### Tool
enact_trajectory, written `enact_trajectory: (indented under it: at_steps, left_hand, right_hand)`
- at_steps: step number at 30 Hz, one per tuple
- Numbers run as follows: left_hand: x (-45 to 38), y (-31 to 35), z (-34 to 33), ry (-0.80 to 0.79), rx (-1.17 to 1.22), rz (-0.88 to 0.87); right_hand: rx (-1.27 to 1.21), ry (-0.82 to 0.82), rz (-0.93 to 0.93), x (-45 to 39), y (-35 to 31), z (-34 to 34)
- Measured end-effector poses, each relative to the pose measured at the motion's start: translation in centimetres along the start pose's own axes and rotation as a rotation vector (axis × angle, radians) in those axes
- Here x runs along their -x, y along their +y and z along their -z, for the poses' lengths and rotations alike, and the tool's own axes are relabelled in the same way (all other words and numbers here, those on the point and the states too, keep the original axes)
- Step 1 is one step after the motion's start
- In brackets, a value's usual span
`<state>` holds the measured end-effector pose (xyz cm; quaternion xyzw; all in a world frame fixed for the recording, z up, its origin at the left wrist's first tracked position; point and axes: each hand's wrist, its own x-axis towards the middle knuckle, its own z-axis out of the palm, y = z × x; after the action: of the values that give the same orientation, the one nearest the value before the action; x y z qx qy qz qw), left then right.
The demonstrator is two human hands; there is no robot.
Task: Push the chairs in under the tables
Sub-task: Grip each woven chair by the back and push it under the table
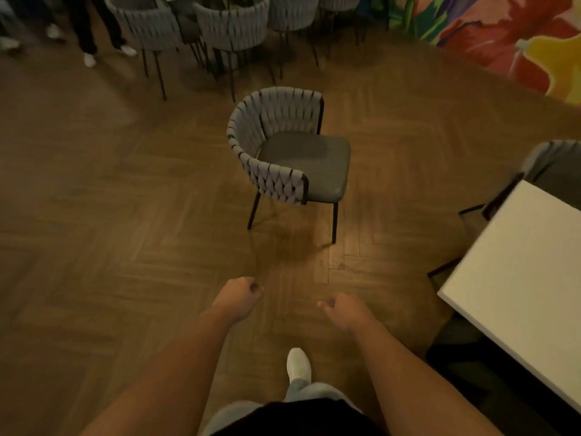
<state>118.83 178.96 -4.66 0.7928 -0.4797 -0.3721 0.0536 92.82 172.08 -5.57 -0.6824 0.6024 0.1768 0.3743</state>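
A grey chair (301, 158) with a woven curved back and dark seat stands alone on the wooden floor, its seat facing right. A white table (531, 278) fills the right edge. My left hand (240, 295) and my right hand (344, 309) hang in front of me with fingers curled, holding nothing, well short of the chair. Another grey chair (553, 165) sits tucked at the far side of the white table.
Several more woven chairs (232, 26) crowd around a table at the top. People's legs and white shoes (89, 59) stand at the top left. A colourful painted wall (518, 36) runs along the top right. My white shoe (298, 365) is below my hands.
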Motion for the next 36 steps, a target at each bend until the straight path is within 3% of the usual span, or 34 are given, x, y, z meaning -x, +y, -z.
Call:
enact_trajectory:
  at_steps: [9,17,25,30,36]
  left_hand:
    - [-9.4,-0.4,7.0,0.032,0.077,0.022]
    - [-22.3,-5.0,14.9,-0.078,0.000,-0.037]
    - [-34.5,-8.4,26.7,-0.207,-0.171,-0.161]
    - [-41.9,-7.7,32.6,-0.235,-0.293,-0.245]
    - [-50.1,-3.9,36.2,-0.270,-0.358,-0.346]
  right_hand:
    - [-0.015,-0.063,0.026,-9.6,-7.9,5.6]
    - [-0.056,-0.007,-0.084,-17.8,-16.3,8.8]
    - [-0.276,0.074,-0.206,-24.4,-28.0,12.3]
    - [-0.345,0.107,-0.200,-28.8,-33.5,13.9]
    - [-0.372,0.085,-0.231,-35.0,-35.8,16.6]
